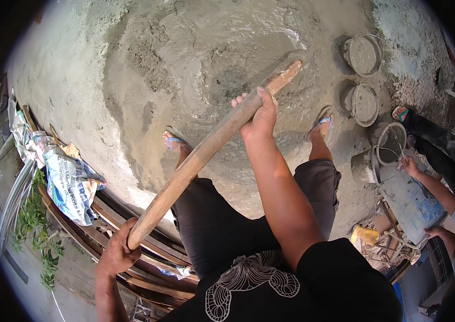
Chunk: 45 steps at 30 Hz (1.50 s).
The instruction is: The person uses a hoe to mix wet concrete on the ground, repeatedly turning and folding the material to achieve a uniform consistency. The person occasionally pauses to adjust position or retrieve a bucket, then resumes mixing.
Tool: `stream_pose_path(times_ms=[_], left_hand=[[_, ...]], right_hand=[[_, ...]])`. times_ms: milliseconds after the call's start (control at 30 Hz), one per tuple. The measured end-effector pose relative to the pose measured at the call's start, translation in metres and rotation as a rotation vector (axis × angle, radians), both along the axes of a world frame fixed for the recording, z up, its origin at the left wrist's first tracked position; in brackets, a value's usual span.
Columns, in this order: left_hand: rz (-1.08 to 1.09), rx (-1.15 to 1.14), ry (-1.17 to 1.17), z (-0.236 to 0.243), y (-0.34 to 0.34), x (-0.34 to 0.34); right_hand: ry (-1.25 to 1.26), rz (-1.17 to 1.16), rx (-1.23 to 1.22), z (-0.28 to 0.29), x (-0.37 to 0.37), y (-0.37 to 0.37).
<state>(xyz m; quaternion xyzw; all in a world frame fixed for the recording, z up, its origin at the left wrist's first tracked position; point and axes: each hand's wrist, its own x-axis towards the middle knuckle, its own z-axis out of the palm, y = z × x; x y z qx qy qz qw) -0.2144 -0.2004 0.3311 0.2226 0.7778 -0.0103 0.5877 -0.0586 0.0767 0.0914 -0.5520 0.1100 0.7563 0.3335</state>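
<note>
Both my hands grip a thick wooden tool handle that runs slantwise across my body. My left hand is closed round its near lower end, by my left hip. Further up the shaft, my right hand wraps round it with the thumb along the top. The handle's far end is splintered and mud-coated; whatever head it carries cannot be made out. Below that end spreads wet grey mortar, heaped and smeared on the ground. My sandalled feet stand apart at the mortar's near side.
At the right stand two mortar-filled buckets and more buckets nearer me. Another person's hand touches a bucket's handle there. On the left lie long boards, a printed sack and a leafy plant. Gravel lies far right.
</note>
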Motion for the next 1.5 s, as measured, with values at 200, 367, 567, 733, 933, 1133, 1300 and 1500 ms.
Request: stream_pose_path(times_ms=[200, 367, 567, 733, 933, 1133, 1300, 1500], left_hand=[[0.313, 0.317, -0.37, -0.099, -0.012, 0.071], [0.513, 0.14, -1.1, -0.227, 0.082, 0.13], [0.978, 0.122, -1.404, -0.272, 0.103, 0.155], [0.844, -0.034, -1.293, -0.234, 0.077, 0.101], [0.383, -0.213, -0.923, -0.174, 0.129, 0.003], [-0.058, -0.371, -0.556, -0.1, 0.243, -0.058], [-0.405, -0.135, -0.294, -0.033, 0.184, -0.125], [-0.398, 0.024, 0.477, -0.136, -0.046, -0.138]], right_hand=[[-0.376, 0.37, 0.262, -0.061, 0.061, 0.095], [-0.627, 0.482, 0.255, -0.115, 0.129, 0.174], [-0.64, 0.476, 0.125, -0.236, 0.197, 0.178], [-0.541, 0.398, -0.061, -0.241, 0.195, 0.088], [-0.229, 0.104, -0.157, -0.247, 0.145, 0.002], [-0.065, -0.1, -0.287, -0.214, 0.065, -0.015], [-0.005, -0.152, -0.245, -0.141, -0.01, -0.03], [-0.089, -0.019, -0.03, -0.07, -0.068, -0.081]])
